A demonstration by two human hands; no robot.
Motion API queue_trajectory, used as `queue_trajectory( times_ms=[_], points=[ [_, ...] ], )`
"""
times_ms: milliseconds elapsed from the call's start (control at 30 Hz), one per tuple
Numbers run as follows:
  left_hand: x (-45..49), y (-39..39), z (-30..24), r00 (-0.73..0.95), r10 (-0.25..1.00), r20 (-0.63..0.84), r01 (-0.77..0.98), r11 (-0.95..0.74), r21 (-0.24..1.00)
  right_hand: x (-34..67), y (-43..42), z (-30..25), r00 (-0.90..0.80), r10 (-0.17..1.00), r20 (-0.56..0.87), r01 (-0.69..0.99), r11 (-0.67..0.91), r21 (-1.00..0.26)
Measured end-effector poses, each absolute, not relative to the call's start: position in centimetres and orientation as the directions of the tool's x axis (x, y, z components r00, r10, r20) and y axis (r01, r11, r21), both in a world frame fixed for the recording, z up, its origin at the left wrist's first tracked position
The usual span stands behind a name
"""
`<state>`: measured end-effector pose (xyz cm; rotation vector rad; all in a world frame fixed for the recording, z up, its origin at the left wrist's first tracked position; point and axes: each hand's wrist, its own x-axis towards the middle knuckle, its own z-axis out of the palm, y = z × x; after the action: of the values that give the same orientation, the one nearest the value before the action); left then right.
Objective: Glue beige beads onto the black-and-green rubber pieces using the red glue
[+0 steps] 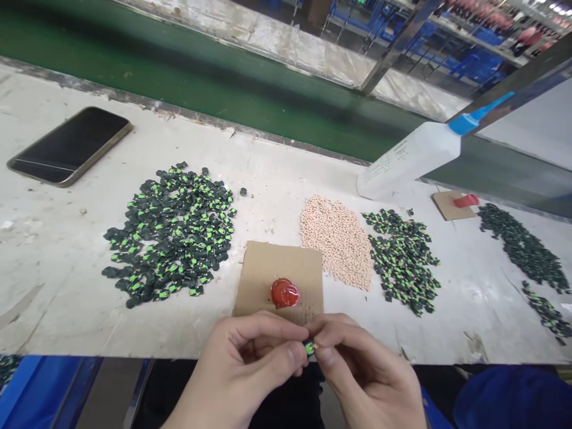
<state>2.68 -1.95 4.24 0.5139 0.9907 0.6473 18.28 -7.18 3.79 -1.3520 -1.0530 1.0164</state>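
So you've got a phone (69, 146) lying face up, screen dark, way over on your left. A long green strip (179, 89) runs across in front of you, and some blurry pinkish stuff (485, 21) sits far off, upper right.

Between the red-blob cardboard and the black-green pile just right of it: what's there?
A heap of small beige pieces, seen in the head view.

head-worn | faces forward and down | close above the workbench (268, 173)
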Motion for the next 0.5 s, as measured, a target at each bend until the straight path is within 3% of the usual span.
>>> queue_trajectory(
  times_ms=[167,267,367,500],
  points=[
    [2.2,-1.9,4.4,0.391,0.752,-0.530,-0.178,0.627,0.758,19.3,-6.5,5.0,0.105,0.994,-0.031,0.146,-0.046,-0.988],
    [2.0,-1.9,4.5,0.381,0.756,-0.533,-0.165,0.622,0.765,19.7,-6.1,5.4,0.052,0.996,-0.077,0.117,-0.083,-0.990],
    [2.2,-1.9,4.7,0.365,0.740,-0.565,-0.200,0.655,0.728,19.5,-5.9,5.3,0.075,0.993,-0.089,0.026,-0.091,-0.995],
    [2.8,-2.1,4.8,0.374,0.701,-0.607,-0.348,0.712,0.609,18.5,-6.3,4.6,0.167,0.985,0.029,0.013,0.027,-1.000]
  ],
)
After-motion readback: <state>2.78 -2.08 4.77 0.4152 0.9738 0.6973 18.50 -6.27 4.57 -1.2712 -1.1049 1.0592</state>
